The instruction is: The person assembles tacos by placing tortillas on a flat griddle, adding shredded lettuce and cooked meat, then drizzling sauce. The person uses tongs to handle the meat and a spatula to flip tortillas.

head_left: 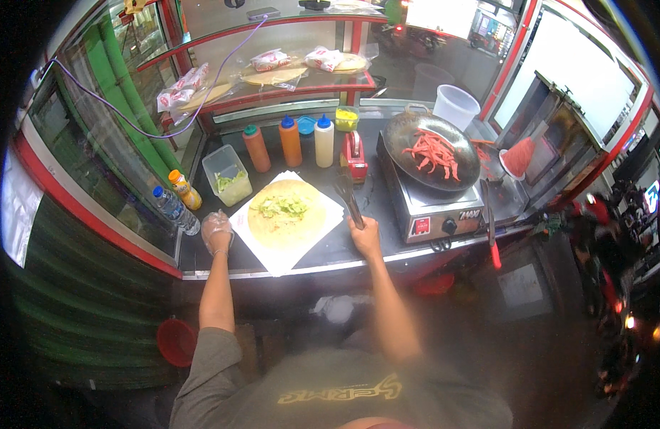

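Observation:
My right hand (366, 237) is closed around the handle of dark metal tongs (353, 207), which point away from me over the counter. On the left, my left hand (217, 231) wears a clear plastic glove and rests by the left corner of a sheet of white paper (276, 259). Its fingers are blurred by the crumpled glove. A round flatbread (291, 232) lies on the paper, topped with chopped lettuce (283, 206). Behind my left hand stands a clear square tub (227, 175) holding some more lettuce.
Three squeeze bottles (290, 143) stand behind the paper, with a red tape dispenser (354, 159) beside them. To the right, a wok (431, 154) with red strips sits on a steel stove (437, 214). A red-handled knife (493, 236) overhangs the counter edge. Two drink bottles (180, 204) stand left.

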Demonstrator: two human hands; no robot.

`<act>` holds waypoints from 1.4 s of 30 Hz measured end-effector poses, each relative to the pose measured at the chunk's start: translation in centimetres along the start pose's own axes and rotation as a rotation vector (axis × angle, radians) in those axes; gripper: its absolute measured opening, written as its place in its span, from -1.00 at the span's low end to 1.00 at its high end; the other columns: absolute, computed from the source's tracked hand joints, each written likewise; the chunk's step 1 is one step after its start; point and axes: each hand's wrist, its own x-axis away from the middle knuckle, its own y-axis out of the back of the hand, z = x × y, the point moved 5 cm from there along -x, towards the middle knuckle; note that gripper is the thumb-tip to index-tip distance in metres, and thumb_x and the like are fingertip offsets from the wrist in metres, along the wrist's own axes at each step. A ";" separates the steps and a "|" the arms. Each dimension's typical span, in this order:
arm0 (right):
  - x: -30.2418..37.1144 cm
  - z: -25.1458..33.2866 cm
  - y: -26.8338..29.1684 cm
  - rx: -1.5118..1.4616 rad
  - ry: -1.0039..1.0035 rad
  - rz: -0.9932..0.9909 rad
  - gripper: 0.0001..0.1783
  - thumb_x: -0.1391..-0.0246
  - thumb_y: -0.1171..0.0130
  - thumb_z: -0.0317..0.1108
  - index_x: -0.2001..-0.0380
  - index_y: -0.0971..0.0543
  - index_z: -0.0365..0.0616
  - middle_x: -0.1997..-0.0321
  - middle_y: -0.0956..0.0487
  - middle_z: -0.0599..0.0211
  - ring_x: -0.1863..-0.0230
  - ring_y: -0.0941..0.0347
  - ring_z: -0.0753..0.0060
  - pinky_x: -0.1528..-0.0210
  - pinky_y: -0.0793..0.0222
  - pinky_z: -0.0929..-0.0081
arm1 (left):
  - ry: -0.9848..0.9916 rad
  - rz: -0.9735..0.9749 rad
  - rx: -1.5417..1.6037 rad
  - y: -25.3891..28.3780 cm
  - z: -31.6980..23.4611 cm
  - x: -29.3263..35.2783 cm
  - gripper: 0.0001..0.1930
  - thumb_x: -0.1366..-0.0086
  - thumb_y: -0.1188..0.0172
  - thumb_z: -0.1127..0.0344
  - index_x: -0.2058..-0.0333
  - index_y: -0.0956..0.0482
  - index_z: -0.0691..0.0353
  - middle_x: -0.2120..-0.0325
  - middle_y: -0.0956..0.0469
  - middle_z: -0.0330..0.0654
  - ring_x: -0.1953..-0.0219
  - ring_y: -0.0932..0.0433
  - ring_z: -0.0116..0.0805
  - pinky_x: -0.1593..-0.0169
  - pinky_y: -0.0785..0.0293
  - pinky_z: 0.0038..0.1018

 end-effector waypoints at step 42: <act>-0.2 -0.8 -0.4 0.064 -0.016 0.016 -0.55 -0.30 -0.34 -0.20 0.50 -0.50 -0.36 0.65 -0.25 0.20 0.55 -0.23 0.53 0.45 -0.23 0.19 | 0.071 -0.011 0.058 1.6 -1.3 0.0 -0.50 -0.50 -0.15 -0.01 0.42 -0.76 0.31 0.36 -0.73 0.20 0.25 -0.71 0.30 0.13 -0.57 0.08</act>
